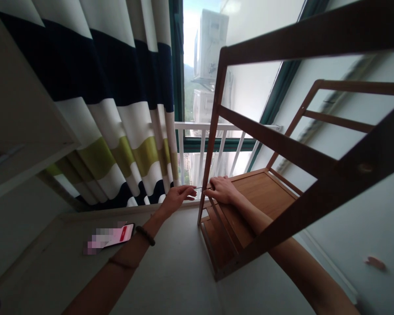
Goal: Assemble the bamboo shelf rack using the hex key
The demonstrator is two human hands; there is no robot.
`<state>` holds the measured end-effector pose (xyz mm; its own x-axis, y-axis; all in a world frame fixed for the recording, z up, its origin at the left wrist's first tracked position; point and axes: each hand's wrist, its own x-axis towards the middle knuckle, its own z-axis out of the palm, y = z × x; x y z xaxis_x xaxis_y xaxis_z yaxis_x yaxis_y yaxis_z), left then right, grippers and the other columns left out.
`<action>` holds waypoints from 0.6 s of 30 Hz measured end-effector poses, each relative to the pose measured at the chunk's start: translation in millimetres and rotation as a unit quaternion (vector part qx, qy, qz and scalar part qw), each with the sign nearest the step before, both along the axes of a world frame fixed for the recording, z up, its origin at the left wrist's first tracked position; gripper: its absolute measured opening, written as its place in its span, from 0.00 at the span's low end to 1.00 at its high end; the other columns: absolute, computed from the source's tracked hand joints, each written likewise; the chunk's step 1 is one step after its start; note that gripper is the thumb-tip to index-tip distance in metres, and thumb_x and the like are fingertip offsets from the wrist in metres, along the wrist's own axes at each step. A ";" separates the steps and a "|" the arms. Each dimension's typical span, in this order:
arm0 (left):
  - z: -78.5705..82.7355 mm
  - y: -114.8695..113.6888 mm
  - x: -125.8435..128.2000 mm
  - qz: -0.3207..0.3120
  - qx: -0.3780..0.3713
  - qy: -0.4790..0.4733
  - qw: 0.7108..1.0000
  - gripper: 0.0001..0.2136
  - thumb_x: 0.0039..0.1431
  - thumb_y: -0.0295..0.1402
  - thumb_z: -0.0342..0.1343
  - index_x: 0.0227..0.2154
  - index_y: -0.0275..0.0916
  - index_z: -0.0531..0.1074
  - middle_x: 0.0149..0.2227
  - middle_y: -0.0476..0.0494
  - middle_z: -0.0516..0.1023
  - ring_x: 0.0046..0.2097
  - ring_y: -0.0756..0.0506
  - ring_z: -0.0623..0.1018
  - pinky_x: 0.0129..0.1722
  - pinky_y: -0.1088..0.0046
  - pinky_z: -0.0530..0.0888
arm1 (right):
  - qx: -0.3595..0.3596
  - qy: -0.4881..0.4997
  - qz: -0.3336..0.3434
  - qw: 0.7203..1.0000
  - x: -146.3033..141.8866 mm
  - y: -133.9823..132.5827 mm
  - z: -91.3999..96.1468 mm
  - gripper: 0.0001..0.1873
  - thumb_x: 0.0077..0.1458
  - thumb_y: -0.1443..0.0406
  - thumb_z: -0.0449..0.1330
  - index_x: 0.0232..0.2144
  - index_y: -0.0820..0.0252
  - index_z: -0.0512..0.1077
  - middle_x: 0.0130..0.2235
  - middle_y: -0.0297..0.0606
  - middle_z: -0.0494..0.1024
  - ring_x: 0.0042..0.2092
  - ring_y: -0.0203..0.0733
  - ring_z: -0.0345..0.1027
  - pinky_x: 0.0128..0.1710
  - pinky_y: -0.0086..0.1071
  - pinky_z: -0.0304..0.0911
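A brown wooden shelf frame [282,148] stands on the grey surface by the window, with a flat wooden shelf board [259,192] low in it. My left hand [177,197] reaches to the frame's near-left post and pinches a thin metal tool, small and hard to make out, pointed at the post. My right hand [221,190] passes through the frame and rests curled on the shelf's front rail, fingertips at the same spot on the post. A dark bead bracelet [145,235] sits on my left wrist.
A phone [118,235] with a red screen lies on the grey surface at left. Striped curtains [118,109] hang at left of the window, which has a white railing [200,144]. A white cabinet [16,122] juts in at far left.
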<state>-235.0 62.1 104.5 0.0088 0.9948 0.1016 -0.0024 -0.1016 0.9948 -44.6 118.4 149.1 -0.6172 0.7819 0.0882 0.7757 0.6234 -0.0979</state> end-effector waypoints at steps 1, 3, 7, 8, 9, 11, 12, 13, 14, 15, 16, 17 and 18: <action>1.0 1.0 0.4 0.003 -0.018 -0.029 0.999 0.19 0.48 0.39 0.59 0.40 0.32 0.73 0.30 0.41 0.79 0.35 0.45 0.78 0.38 0.65 0.77 | 0.001 -0.001 -0.001 1.000 -0.1 -0.1 0.1 0.22 0.52 0.49 0.50 0.29 0.62 0.67 0.33 0.41 0.73 0.37 0.43 0.64 0.39 0.35 0.49; 2.5 2.7 -0.1 0.003 -0.060 -0.064 0.996 0.21 0.47 0.38 0.61 0.43 0.32 0.71 0.34 0.38 0.79 0.36 0.44 0.79 0.38 0.64 0.77 | 0.004 0.000 -0.002 1.000 -0.3 -0.3 0.2 0.22 0.52 0.48 0.49 0.29 0.62 0.67 0.33 0.41 0.73 0.37 0.44 0.64 0.39 0.35 0.49; 0.3 4.8 -1.8 -0.014 -0.084 -0.015 0.996 0.17 0.49 0.41 0.59 0.34 0.29 0.73 0.36 0.33 0.79 0.36 0.42 0.79 0.36 0.65 0.77 | 0.004 0.000 0.000 1.000 0.4 0.1 -0.4 0.24 0.52 0.47 0.46 0.28 0.62 0.66 0.33 0.41 0.73 0.37 0.44 0.64 0.39 0.35 0.49; -1.2 5.1 -2.3 -0.005 -0.059 0.017 0.998 0.16 0.50 0.41 0.57 0.32 0.30 0.74 0.34 0.34 0.79 0.35 0.42 0.79 0.35 0.65 0.77 | 0.004 0.000 0.000 1.000 0.7 0.4 -0.8 0.24 0.52 0.47 0.46 0.28 0.62 0.66 0.33 0.41 0.73 0.37 0.44 0.64 0.39 0.36 0.49; -2.8 5.1 -3.2 0.014 -0.021 0.061 0.998 0.16 0.51 0.42 0.56 0.32 0.30 0.74 0.32 0.36 0.79 0.34 0.42 0.79 0.33 0.66 0.77 | 0.006 0.000 0.001 1.000 1.1 0.8 -1.2 0.24 0.52 0.47 0.46 0.28 0.62 0.66 0.33 0.41 0.73 0.37 0.44 0.64 0.39 0.36 0.49; -5.3 4.4 -6.6 0.050 0.092 0.184 0.977 0.14 0.54 0.41 0.54 0.34 0.33 0.75 0.31 0.39 0.79 0.34 0.43 0.79 0.32 0.67 0.77 | 0.011 0.002 0.003 1.000 1.5 1.6 -2.2 0.24 0.53 0.47 0.46 0.28 0.62 0.66 0.33 0.41 0.73 0.37 0.44 0.64 0.39 0.36 0.49; -6.0 3.5 -9.1 0.057 0.158 0.255 0.952 0.14 0.55 0.39 0.53 0.35 0.34 0.75 0.31 0.40 0.79 0.34 0.43 0.79 0.33 0.67 0.76 | 0.013 0.002 0.005 1.000 1.7 2.0 -2.8 0.24 0.53 0.47 0.46 0.28 0.62 0.66 0.33 0.41 0.73 0.37 0.44 0.64 0.39 0.36 0.49; -6.5 2.3 -11.9 0.055 0.221 0.320 0.919 0.13 0.56 0.37 0.51 0.37 0.35 0.75 0.32 0.40 0.79 0.35 0.43 0.79 0.35 0.67 0.76 | 0.014 0.002 0.006 1.000 1.6 2.4 -3.4 0.24 0.53 0.47 0.46 0.28 0.62 0.66 0.32 0.41 0.73 0.37 0.44 0.64 0.39 0.36 0.49; -6.8 0.8 -14.7 0.046 0.276 0.374 0.884 0.12 0.57 0.36 0.50 0.38 0.36 0.75 0.33 0.40 0.79 0.36 0.43 0.78 0.36 0.67 0.75 | 0.014 0.001 0.008 1.000 1.5 2.7 -4.0 0.24 0.53 0.47 0.46 0.27 0.61 0.66 0.32 0.41 0.72 0.37 0.44 0.64 0.39 0.36 0.49; -7.3 -0.9 -17.0 0.034 0.318 0.413 0.853 0.12 0.58 0.34 0.49 0.40 0.37 0.74 0.34 0.40 0.79 0.37 0.44 0.78 0.37 0.68 0.74 | 0.014 -0.001 0.009 1.000 1.3 2.9 -4.6 0.24 0.53 0.47 0.45 0.27 0.61 0.66 0.32 0.41 0.72 0.37 0.44 0.64 0.39 0.36 0.49; -8.2 -2.6 -18.4 0.027 0.345 0.435 0.831 0.12 0.59 0.33 0.48 0.41 0.37 0.74 0.34 0.40 0.79 0.37 0.45 0.78 0.37 0.69 0.74 | 0.013 -0.002 0.010 1.000 1.1 2.9 -5.1 0.25 0.53 0.47 0.45 0.28 0.62 0.66 0.32 0.41 0.72 0.37 0.44 0.64 0.39 0.36 0.49; -9.4 -4.4 -18.5 0.029 0.359 0.442 0.821 0.13 0.59 0.32 0.48 0.42 0.37 0.73 0.34 0.40 0.79 0.37 0.45 0.78 0.37 0.70 0.74 | 0.013 -0.004 0.010 1.000 0.8 2.7 -5.5 0.25 0.53 0.46 0.45 0.28 0.62 0.67 0.32 0.41 0.72 0.37 0.44 0.64 0.39 0.36 0.49; -11.2 -6.1 -17.0 0.040 0.361 0.436 0.824 0.13 0.59 0.32 0.48 0.43 0.37 0.73 0.34 0.41 0.79 0.36 0.46 0.78 0.37 0.71 0.74 | 0.013 -0.004 0.011 1.000 0.7 2.2 -5.8 0.25 0.54 0.46 0.45 0.28 0.62 0.67 0.32 0.41 0.72 0.37 0.44 0.63 0.40 0.36 0.50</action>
